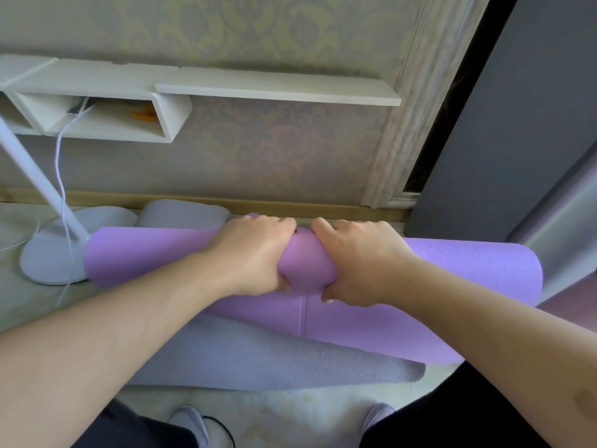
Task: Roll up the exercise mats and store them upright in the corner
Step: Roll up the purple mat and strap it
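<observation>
Nearly rolled, the purple mat (pixel 452 263) lies on the floor by the wall, atop a grey mat (pixel 258 360). Both hands, left hand (pixel 255 253) and right hand (pixel 358 260), clench its middle. Rolling looks close to finished; the next move probably calls for closing the last flap, then standing it upright.

- I see the purple mat (pixel 452 263) as matt foam, with a fine grain.
- The grey mat (pixel 258 360) looks ribbed and matt.
- The white shelf (pixel 277 87) looks smooth and painted.
- The wallpaper (pixel 258 150) has a soft sheen.
</observation>
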`<state>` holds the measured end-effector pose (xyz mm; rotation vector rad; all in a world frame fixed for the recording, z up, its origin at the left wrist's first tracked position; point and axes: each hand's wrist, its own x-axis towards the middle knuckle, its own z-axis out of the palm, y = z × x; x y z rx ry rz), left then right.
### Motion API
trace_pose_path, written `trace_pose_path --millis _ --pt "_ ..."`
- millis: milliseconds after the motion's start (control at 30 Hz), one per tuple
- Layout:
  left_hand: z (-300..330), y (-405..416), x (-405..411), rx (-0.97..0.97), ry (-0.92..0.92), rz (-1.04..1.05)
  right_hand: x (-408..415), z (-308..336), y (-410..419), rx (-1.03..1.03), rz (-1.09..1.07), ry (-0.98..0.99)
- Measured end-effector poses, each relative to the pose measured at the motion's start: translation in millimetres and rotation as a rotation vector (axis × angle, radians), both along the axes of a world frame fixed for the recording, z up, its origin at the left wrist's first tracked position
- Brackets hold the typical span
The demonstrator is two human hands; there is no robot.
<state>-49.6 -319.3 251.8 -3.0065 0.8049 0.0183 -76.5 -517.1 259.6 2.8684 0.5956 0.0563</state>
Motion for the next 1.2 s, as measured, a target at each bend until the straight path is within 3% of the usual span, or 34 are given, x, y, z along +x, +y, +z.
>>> trace_pose_path --millis 200,633,800,1000,1200 --pt "-13 1 -1 0.052 -0.117 -0.079 4 3 -4 0.047 -0.027 0.021" --pt "-6 2 -3 0.007 0.004 -0.047 1 -2 -1 0.039 -0.008 0.049" --pt "-8 -3 -7 0.133 -0.031 -0.064 2 -1 -3 0.039 -0.002 0.068" --pt "3 -2 -1 0.059 0.012 0.015 -4 -6 7 0.012 -0.014 0.032" --pt "-10 3 -3 -0.031 -0.054 -0.078 2 2 1 0.015 -0.003 0.013"
